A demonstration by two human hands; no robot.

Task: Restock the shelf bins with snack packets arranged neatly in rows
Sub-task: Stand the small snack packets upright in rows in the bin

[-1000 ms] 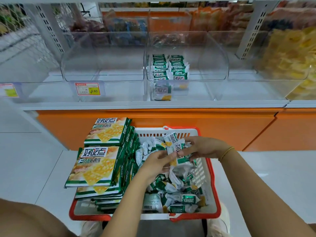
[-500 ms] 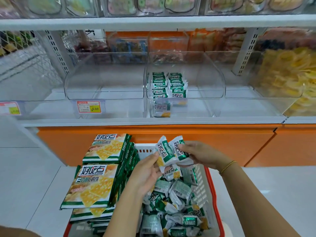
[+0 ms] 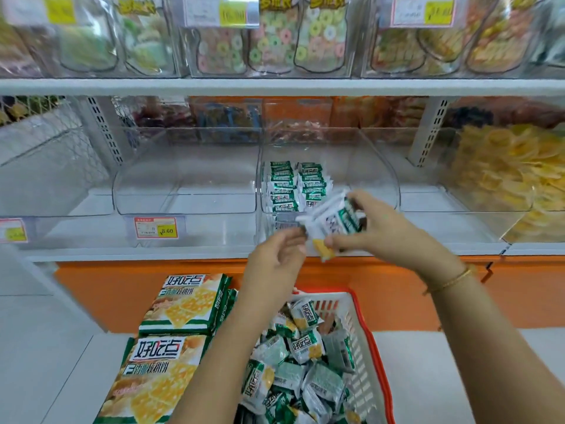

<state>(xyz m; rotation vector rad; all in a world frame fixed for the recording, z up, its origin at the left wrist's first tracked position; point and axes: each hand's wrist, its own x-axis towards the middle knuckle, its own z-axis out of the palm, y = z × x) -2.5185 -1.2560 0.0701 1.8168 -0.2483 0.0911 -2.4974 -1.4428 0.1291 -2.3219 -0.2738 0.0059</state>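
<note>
Pinching glossy flat packets [image 3: 331, 223], right hand [image 3: 385, 231]; left hand [image 3: 275, 261] alongside.

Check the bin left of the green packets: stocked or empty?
Empty. The left bin shows only bare shelf inside; the neighbouring bin holds two rows of green packets.

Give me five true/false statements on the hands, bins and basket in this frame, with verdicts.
1. The right hand holds small green-and-white packets in front of the middle bin. True.
2. The left bin, above the 8.60 price tag, is full of packets. False: no packets show in it.
3. The stocked packets in the middle bin lie in two rows. True.
4. The basket is empty. False: loose packets are piled in it.
5. A bracelet sits on the right wrist. True.
</note>
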